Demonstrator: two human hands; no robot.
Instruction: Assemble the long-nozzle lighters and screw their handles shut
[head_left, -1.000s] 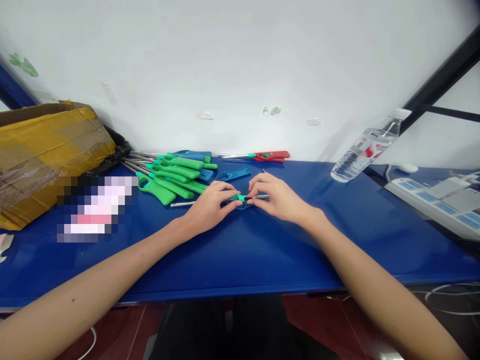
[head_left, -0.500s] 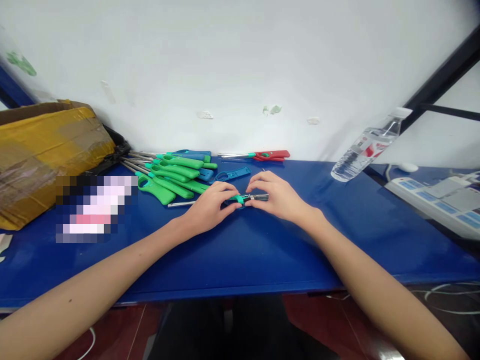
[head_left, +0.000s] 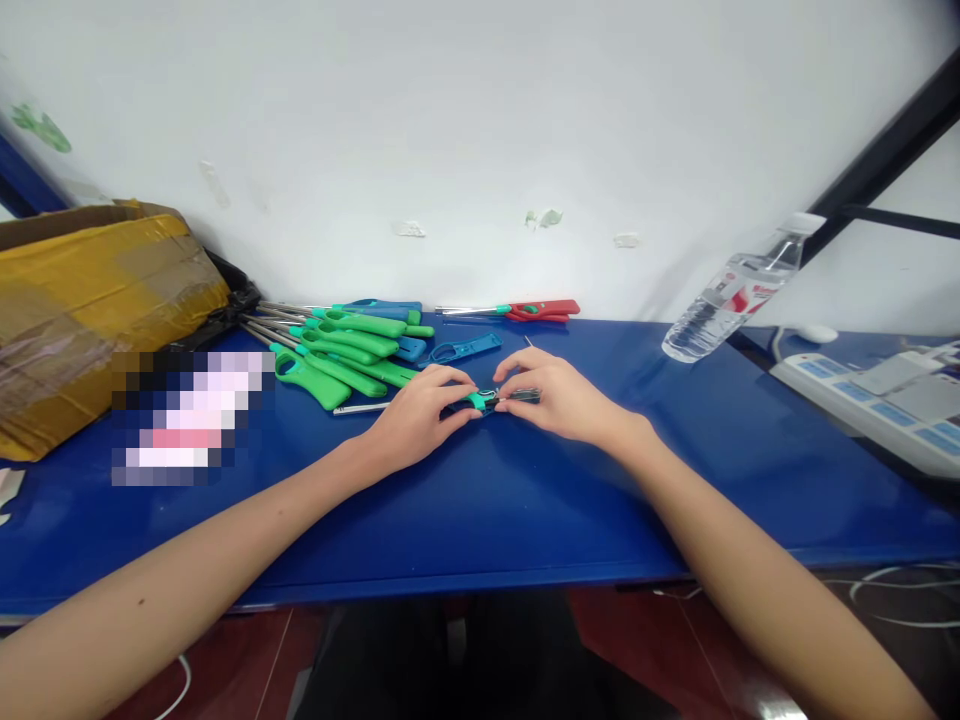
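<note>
Head camera view: a small teal-and-metal assembly [head_left: 478,400] lies low over the middle of a blue table [head_left: 450,520], between a person's 2 bare hands. The left hand [head_left: 418,415] is nearly closed, thumb and fingertips pinching its teal part; a thin metal tube [head_left: 361,408] sticks out past that hand's far side. The right hand [head_left: 562,398] is half curled, thumb and fingers a little apart around the dark, metallic end; whether they grip it cannot be told. The step in hand looks like close fingertip work on these inner parts, and the next move seems to call for a steady left pinch and light, exact right fingertips, since such small pieces could slip out of line. Just beyond the hands lies 1 loose blue handle shell [head_left: 469,348]. Farther left, green and blue long-necked lighters [head_left: 364,345] are heaped, near a taped carton [head_left: 105,290]; red ones [head_left: 546,312] lie by the white wall [head_left: 465,130]. Well to the right are a tilted water bottle [head_left: 720,305] and a white power strip [head_left: 862,400].
</note>
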